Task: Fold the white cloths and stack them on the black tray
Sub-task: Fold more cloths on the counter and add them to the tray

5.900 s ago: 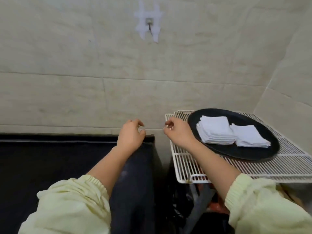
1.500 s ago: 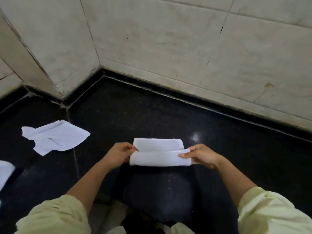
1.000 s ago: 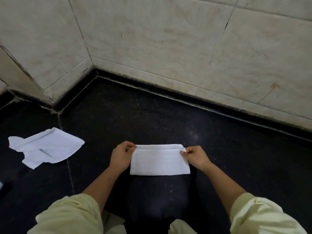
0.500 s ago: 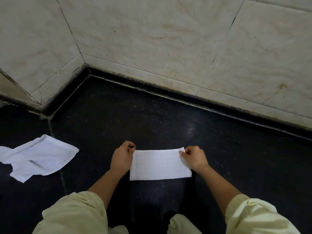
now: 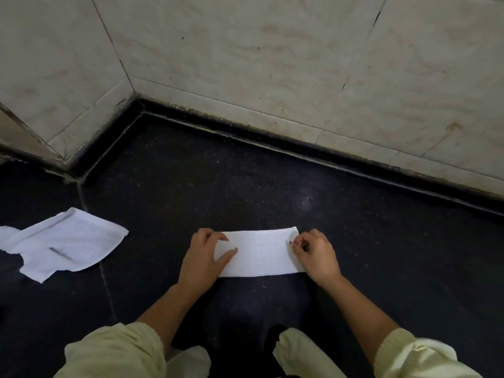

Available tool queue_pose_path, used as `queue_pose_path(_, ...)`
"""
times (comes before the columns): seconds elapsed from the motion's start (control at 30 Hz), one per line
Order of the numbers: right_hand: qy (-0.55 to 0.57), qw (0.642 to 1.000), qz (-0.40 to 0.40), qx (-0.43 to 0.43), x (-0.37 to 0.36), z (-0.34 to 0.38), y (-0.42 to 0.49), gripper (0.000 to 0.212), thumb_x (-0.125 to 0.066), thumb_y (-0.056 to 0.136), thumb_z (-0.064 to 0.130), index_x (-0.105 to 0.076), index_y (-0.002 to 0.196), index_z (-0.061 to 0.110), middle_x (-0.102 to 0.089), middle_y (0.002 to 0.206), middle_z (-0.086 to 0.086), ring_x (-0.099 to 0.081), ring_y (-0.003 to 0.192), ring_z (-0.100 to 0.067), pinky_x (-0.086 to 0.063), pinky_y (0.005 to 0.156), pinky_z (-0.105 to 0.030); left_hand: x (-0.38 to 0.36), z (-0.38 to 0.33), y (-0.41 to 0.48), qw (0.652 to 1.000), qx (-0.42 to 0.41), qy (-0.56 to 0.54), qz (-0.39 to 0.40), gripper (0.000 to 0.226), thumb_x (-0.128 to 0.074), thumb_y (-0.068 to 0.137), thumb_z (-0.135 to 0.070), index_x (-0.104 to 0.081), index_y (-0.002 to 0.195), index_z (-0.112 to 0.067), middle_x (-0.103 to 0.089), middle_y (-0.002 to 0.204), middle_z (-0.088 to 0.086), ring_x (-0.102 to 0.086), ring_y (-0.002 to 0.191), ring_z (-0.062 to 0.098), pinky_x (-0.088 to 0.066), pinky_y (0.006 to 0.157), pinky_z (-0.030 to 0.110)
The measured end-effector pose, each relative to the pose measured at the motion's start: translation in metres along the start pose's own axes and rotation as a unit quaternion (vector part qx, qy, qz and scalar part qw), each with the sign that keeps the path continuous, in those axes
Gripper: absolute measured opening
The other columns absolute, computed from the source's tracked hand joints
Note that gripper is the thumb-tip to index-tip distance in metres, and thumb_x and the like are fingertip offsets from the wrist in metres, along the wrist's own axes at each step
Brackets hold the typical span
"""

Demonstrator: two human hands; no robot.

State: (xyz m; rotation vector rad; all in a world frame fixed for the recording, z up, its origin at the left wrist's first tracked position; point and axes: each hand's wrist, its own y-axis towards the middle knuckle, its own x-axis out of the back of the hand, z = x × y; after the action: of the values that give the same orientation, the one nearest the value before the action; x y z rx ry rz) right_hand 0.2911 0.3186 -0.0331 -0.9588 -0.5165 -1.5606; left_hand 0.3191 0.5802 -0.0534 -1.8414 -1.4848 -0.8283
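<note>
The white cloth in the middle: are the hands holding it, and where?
Yes. The left hand holds the left end of the folded cloth, and the right hand pinches its right end.

No writing, label, brand, number or sign could be read anywhere: not on the folded cloth [image 5: 261, 253], the loose cloth [image 5: 68, 241], the wall tiles [image 5: 272, 64] or the floor [image 5: 218, 186].
</note>
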Motion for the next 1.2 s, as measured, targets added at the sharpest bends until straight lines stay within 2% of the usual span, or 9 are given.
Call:
queue_pose_path(0.2, 0.010, 0.998, 0.017, -0.052, -0.004, -0.016, -0.016, 0.007, -0.068, 0.087, 0.024, -0.068, 0.087, 0.017, -0.055, 0.095, 0.003, -0.054, 0.096, -0.014, -0.049, 0.078, -0.029, -0.007, 0.015, -0.025, 0.999, -0.008, 0.003, 0.042, 0.047, -0.072, 0.079, -0.049, -0.055, 0.118, -0.029, -0.035, 0.123, -0.009, -0.028, 0.111, 0.003, -0.038, 0.096, 0.022)
queue_pose_path(0.37, 0.033, 0.990, -0.004, -0.138, -0.003, -0.013, -0.016, 0.040, -0.077, 0.079, 0.029, -0.059, 0.111, 0.013, -0.059, 0.102, 0.000, -0.057, 0.095, -0.016, -0.047, 0.073, -0.028, -0.004, 0.021, -0.028, 0.999, 0.003, -0.007, 0.043, 0.050, -0.074, 0.077, -0.048, -0.055, 0.120, -0.031, -0.036, 0.128, -0.009, -0.032, 0.119, 0.009, -0.037, 0.102, 0.027)
queue_pose_path(0.43, 0.044, 0.984, 0.009, -0.174, -0.002, -0.008, -0.013, 0.045, -0.077, 0.078, 0.026, -0.058, 0.115, 0.009, -0.062, 0.099, -0.002, -0.058, 0.090, -0.017, -0.047, 0.071, -0.028, -0.004, 0.021, -0.029, 0.999, 0.008, -0.007, 0.043, 0.050, -0.074, 0.076, -0.048, -0.054, 0.120, -0.032, -0.036, 0.129, -0.009, -0.033, 0.121, 0.011, -0.037, 0.103, 0.028)
queue_pose_path(0.57, 0.062, 0.966, 0.026, -0.249, -0.003, 0.008, -0.005, 0.009, -0.070, 0.077, 0.009, -0.064, 0.084, 0.008, -0.060, 0.079, -0.005, -0.062, 0.073, -0.021, -0.054, 0.065, -0.037, -0.004, 0.020, -0.029, 0.999, 0.019, -0.015, 0.044, 0.050, -0.074, 0.076, -0.048, -0.054, 0.119, -0.034, -0.036, 0.129, -0.009, -0.033, 0.119, 0.011, -0.037, 0.104, 0.032)
queue_pose_path(0.63, 0.086, 0.954, 0.030, -0.285, -0.005, 0.014, -0.002, 0.018, -0.065, 0.075, 0.005, -0.053, 0.062, 0.009, -0.054, 0.066, -0.004, -0.053, 0.057, -0.017, -0.048, 0.050, -0.032, -0.004, 0.020, -0.028, 0.998, 0.026, -0.023, 0.047, 0.050, -0.075, 0.075, -0.048, -0.054, 0.118, -0.034, -0.036, 0.129, -0.009, -0.032, 0.117, 0.009, -0.037, 0.104, 0.033)
queue_pose_path(0.73, 0.154, 0.934, 0.033, -0.321, -0.006, 0.018, 0.001, 0.019, -0.064, 0.076, 0.008, -0.051, 0.063, 0.007, -0.053, 0.065, -0.003, -0.051, 0.056, -0.015, -0.041, 0.048, -0.025, -0.003, 0.021, -0.027, 0.997, 0.039, -0.029, 0.057, 0.050, -0.076, 0.073, -0.049, -0.054, 0.117, -0.036, -0.035, 0.129, -0.010, -0.032, 0.117, 0.009, -0.035, 0.106, 0.034)
queue_pose_path(0.93, 0.211, 0.925, 0.024, -0.316, -0.004, 0.020, -0.003, 0.013, -0.067, 0.079, 0.013, -0.059, 0.073, 0.006, -0.059, 0.075, -0.004, -0.055, 0.068, -0.017, -0.046, 0.061, -0.028, -0.002, 0.018, -0.024, 0.994, 0.065, -0.062, 0.061, 0.048, -0.080, 0.070, -0.046, -0.053, 0.110, -0.040, -0.033, 0.121, -0.016, -0.030, 0.113, 0.005, -0.027, 0.102, 0.029)
queue_pose_path(1.07, 0.254, 0.914, 0.012, -0.317, 0.001, 0.021, -0.004, 0.017, -0.068, 0.079, 0.011, -0.056, 0.068, 0.007, -0.055, 0.073, -0.004, -0.052, 0.067, -0.017, -0.047, 0.064, -0.031, -0.002, 0.018, -0.024, 0.988, 0.089, -0.116, 0.051, 0.045, -0.080, 0.071, -0.044, -0.057, 0.109, -0.039, -0.038, 0.119, -0.016, -0.034, 0.113, 0.005, -0.028, 0.103, 0.028)
queue_pose_path(1.2, 0.217, 0.944, -0.004, -0.249, 0.005, 0.036, -0.007, 0.006, -0.067, 0.080, 0.010, -0.062, 0.082, 0.008, -0.059, 0.081, 0.000, -0.053, 0.070, -0.010, -0.042, 0.059, -0.023, 0.004, 0.021, -0.019, 0.972, 0.116, -0.200, 0.048, 0.040, -0.077, 0.077, -0.015, -0.060, 0.110, -0.030, -0.048, 0.118, -0.009, -0.045, 0.113, 0.014, -0.042, 0.098, 0.031)
